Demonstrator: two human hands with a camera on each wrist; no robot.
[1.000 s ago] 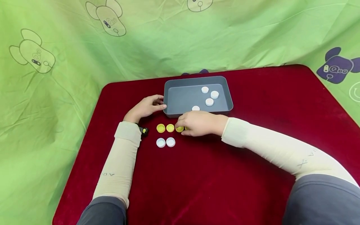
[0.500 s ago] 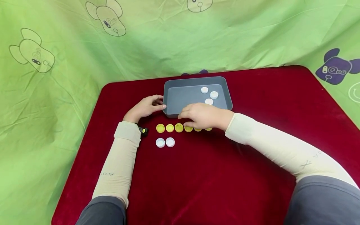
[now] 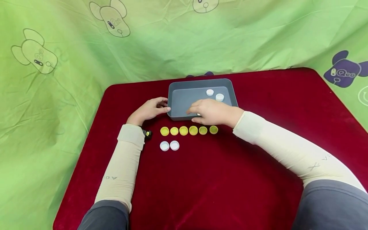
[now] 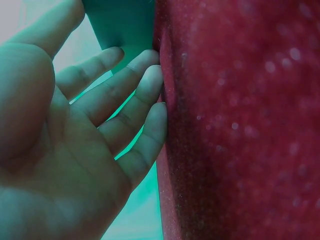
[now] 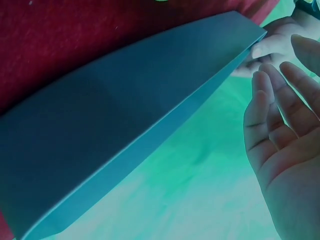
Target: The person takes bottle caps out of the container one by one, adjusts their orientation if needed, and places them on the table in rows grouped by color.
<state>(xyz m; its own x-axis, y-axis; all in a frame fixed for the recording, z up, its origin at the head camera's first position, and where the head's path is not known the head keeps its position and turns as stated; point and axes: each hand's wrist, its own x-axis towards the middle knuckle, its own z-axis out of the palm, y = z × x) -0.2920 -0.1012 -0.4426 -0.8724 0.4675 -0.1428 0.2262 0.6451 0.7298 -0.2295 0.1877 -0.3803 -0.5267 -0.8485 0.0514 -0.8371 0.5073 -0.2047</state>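
Note:
A grey tray [image 3: 181, 99] rests on the red cloth with white bottle caps [image 3: 210, 92] inside. My left hand [image 3: 149, 110] lies against its left wall, thumb at the rim; the left wrist view shows loosely extended fingers [image 4: 107, 95] beside the tray wall [image 4: 122, 22]. Over the tray's near right part is my right hand [image 3: 214, 111], covering some of the caps. A sliver of a white cap [image 3: 198, 114] shows under its fingers. In the right wrist view those fingers [image 5: 295, 105] are relaxed, with nothing between them, above the tray rim.
In front of the tray runs a row of several yellow bottle caps [image 3: 183, 130], hollow side up. Nearer to me lie two white caps [image 3: 174, 145] side by side. A green printed curtain [image 3: 172, 41] hangs behind the table [image 3: 201, 191].
My right hand has moved from the yellow caps up and rightward over the tray, uncovering the whole yellow row and hiding some white caps. My left hand has stayed at the tray.

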